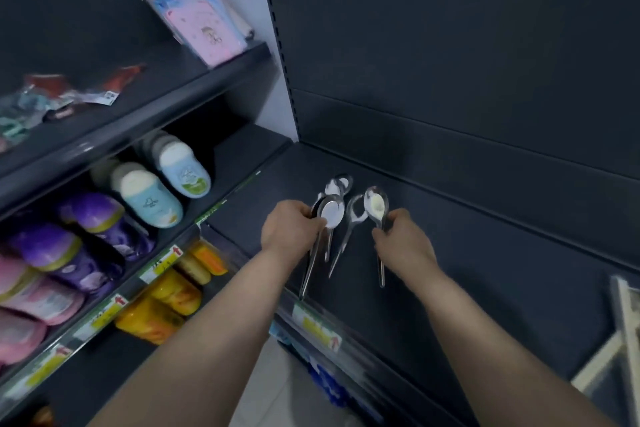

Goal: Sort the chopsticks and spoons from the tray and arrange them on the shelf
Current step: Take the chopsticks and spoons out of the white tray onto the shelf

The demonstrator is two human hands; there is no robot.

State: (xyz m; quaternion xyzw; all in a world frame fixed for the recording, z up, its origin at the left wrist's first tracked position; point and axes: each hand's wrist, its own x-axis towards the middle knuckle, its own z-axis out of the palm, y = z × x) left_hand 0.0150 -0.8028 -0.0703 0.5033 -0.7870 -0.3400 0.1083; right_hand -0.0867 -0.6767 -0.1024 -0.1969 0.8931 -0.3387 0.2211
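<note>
Several shiny metal spoons lie on the dark shelf (485, 270) near its left end. My left hand (289, 229) is closed around a stack of spoons (330, 213), bowls up, handles pointing toward the front edge. My right hand (401, 236) pinches the handle of a single spoon (376, 206) just to the right. Between the hands a loose spoon (349, 218) rests on the shelf, and another spoon (341, 184) lies behind it. No chopsticks show. A light-framed tray corner (620, 340) appears at the right edge.
A white upright post (277, 55) divides this bay from the left one. Left shelves hold slippers (149, 198), purple and pink ones (86, 232), yellow items (166, 302) and packaged goods (204, 21). Price tags (315, 326) line the shelf's front edge.
</note>
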